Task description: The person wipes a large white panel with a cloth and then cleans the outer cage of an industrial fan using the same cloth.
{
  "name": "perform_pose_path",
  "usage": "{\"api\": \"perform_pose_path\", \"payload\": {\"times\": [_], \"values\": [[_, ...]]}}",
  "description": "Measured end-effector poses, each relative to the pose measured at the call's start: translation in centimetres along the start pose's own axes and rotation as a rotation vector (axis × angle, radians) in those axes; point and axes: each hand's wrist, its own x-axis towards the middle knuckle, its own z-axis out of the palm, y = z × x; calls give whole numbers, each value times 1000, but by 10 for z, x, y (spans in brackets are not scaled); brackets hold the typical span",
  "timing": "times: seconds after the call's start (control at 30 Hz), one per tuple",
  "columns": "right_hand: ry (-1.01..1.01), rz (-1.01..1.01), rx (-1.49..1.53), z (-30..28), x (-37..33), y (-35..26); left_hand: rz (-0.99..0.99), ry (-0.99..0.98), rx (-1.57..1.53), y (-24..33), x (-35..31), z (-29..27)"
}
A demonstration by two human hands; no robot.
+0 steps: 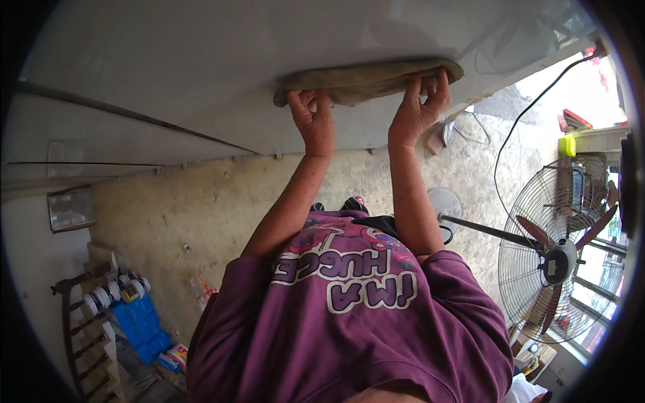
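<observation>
Both the left hand point(313, 119) and the right hand point(418, 111) have fingers clamped on a grey-brown folded cloth point(366, 80) lying on the white panel point(201, 74).

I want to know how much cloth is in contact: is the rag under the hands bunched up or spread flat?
Spread flat: the rag lies as a long strip on the white surface, under the left hand and right hand.

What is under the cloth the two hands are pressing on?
The cloth lies on a pale grey panel, which shows all round it. The left hand and right hand press its near edge. The panel's surface right beneath the cloth is covered.
</observation>
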Motion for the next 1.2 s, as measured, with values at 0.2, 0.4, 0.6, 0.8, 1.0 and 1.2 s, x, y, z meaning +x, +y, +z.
{"api": "perform_pose_path", "payload": {"times": [0.2,0.4,0.6,0.8,1.0,1.2], "values": [[-75,-6,-8,23,-23,-17,80,97,34,26,22,-25],[-158,-62,11,48,-46,-32,149,152,130,47,41,-53],[-271,-128,-10,74,-70,-45,181,209,191,71,61,-81],[-363,-261,-2,103,-94,-52,248,285,295,74,74,-107],[-534,-360,-138,129,-127,-65,210,389,401,74,97,-156],[-683,-454,-188,159,-160,-84,240,417,487,87,122,-198]]}}
